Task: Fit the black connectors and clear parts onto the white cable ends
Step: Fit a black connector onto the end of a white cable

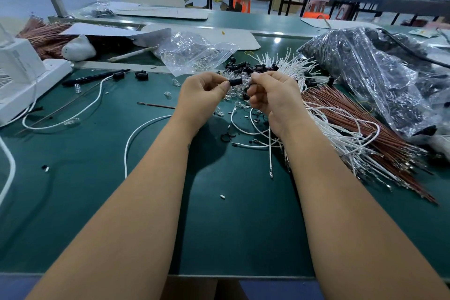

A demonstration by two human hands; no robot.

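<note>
My arms are bare from the lower edge of the view up to the wrists: no sleeves, no gloves, no watch or bracelet shows. My left hand (202,95) and right hand (272,95) wear no rings that I can see. My fingers (220,85) have short, plain nails. At the very bottom, between my forearms, shows a strip of blue cloth, which may be my clothing; I cannot tell more.

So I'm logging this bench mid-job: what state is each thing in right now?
Left hand: pinches the black connector.
Right hand: fingers curled at the connector's other end.
Black connector: held between both hands, above the mat.
Clear bag: open, lying on the bench.
Black pen: lying flat.
White cables: loose pile.
</note>
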